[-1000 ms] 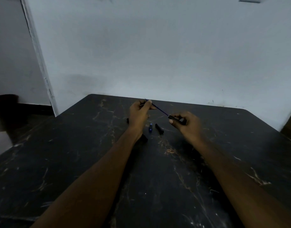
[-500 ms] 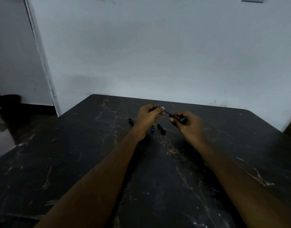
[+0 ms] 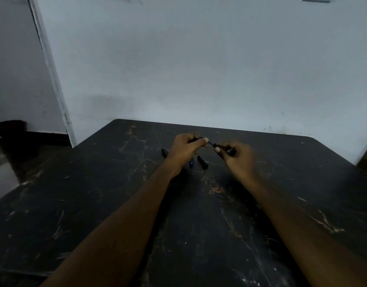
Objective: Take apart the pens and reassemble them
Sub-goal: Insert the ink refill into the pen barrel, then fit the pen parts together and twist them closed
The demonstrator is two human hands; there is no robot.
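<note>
My left hand (image 3: 185, 149) pinches the end of a thin blue ink refill (image 3: 210, 143) above the table's far middle. My right hand (image 3: 235, 156) grips a black pen barrel (image 3: 222, 147), and the refill's other end sits inside the barrel's mouth. Only a short stretch of refill shows between the two hands. On the table below lie a black pen part (image 3: 202, 162), a small blue piece (image 3: 191, 163) and another black pen part (image 3: 164, 152) partly hidden behind my left wrist.
The pens lie on a dark marble-patterned table (image 3: 95, 204) that runs to a pale wall (image 3: 199, 69). A white door frame (image 3: 52, 75) stands at the left, with dark floor beyond the table's left edge.
My left hand has moved right toward my right hand, and the refill has slid deeper into the barrel; far less of it shows than a second ago.
</note>
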